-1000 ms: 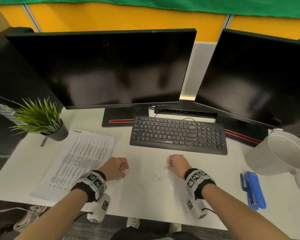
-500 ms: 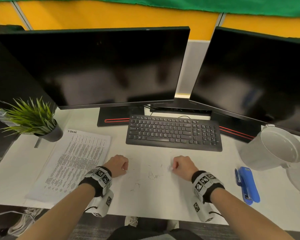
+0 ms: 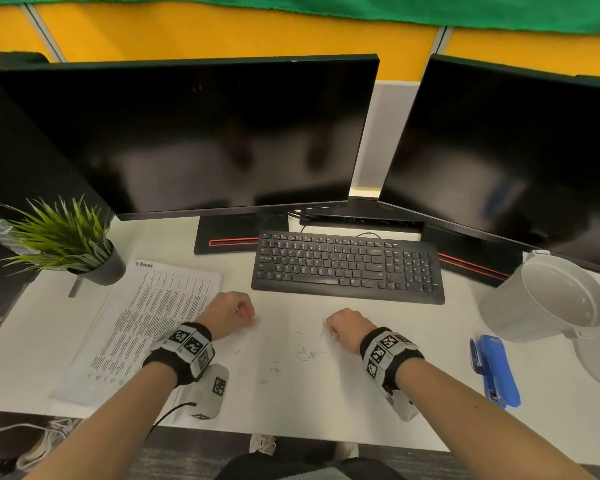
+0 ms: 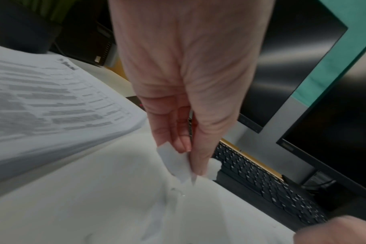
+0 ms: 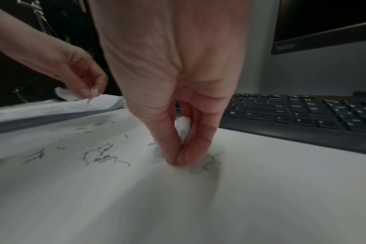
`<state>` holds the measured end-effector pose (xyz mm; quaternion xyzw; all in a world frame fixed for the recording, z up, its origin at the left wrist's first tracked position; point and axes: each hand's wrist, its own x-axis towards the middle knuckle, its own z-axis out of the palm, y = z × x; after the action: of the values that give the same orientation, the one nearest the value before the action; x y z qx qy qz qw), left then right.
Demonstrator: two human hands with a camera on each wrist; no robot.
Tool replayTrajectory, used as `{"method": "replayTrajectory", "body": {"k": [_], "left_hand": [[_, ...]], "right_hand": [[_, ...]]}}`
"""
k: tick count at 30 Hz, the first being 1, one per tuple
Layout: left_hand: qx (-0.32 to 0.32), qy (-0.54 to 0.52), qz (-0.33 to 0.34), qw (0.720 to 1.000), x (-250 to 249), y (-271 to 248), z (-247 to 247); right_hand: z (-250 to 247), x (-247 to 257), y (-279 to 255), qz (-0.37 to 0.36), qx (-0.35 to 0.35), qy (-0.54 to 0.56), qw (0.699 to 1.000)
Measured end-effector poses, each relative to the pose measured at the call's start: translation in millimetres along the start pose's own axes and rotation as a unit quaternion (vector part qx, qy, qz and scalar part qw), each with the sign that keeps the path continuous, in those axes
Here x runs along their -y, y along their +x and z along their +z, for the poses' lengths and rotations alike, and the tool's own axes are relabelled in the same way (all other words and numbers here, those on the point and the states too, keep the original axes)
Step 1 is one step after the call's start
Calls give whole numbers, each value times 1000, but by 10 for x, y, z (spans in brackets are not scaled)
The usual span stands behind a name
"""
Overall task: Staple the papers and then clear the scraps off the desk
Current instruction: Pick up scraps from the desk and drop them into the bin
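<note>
I had the papers (image 3: pixel 142 327) lying flat on the desk (image 3: pixel 326 393) at my left, long axis running from the near edge toward the plant (image 3: pixel 63 237). My left hand (image 3: pixel 230 312) pinched a white scrap (image 4: pixel 173 163) just above the desk, a detail only the wrist views showed. My right hand (image 3: pixel 347 328) pinched another scrap (image 5: pixel 183 128), fingertips down on the desk among loose staples (image 5: pixel 102 155). The blue stapler (image 3: pixel 496 370) lay well to the right, pointing away from me
</note>
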<state>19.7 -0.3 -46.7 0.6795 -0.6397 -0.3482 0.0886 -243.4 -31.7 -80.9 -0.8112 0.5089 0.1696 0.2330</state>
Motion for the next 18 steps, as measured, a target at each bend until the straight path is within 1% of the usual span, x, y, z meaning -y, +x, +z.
{"method": "replayTrajectory", "body": {"k": [2,4,6,7,8,9,10,11,12,13,14,16,18], "left_hand": [[9,5,25,1000,-166,77,28],[13,2,53,998,-358,167,63],[12,-11,72,997,-559,260,92],[15,-20,79,997,-657,304,106],[18,-26,86,996,-754,344,120],[23,-29,96,995,-850,385,137],[30,-28,106,993,-949,426,161],[38,-27,119,992,-1053,464,192],[44,-25,133,990,-1171,506,233],[53,-24,145,988,-1297,547,285],[62,-23,157,985,-1439,583,340],[77,-22,185,979,-1770,645,461],[89,-28,216,972,-2136,704,584]], "right_hand": [[-18,44,-15,15,17,-20,1000],[-14,56,-43,29,18,9,999],[7,-29,-101,52,4,109,993],[7,-101,-162,74,-5,196,978],[-2,-195,-251,96,-15,298,950],[-36,-299,-375,112,-29,397,910],[-86,-422,-523,123,-58,480,866],[-172,-555,-700,132,-104,533,829],[-290,-708,-879,140,-156,561,801],[-429,-866,-1061,154,-211,555,790],[-594,-1020,-1251,171,-269,528,787],[-870,-1453,-1540,227,-377,438,783],[-1071,-1896,-1718,301,-451,338,769]]}}
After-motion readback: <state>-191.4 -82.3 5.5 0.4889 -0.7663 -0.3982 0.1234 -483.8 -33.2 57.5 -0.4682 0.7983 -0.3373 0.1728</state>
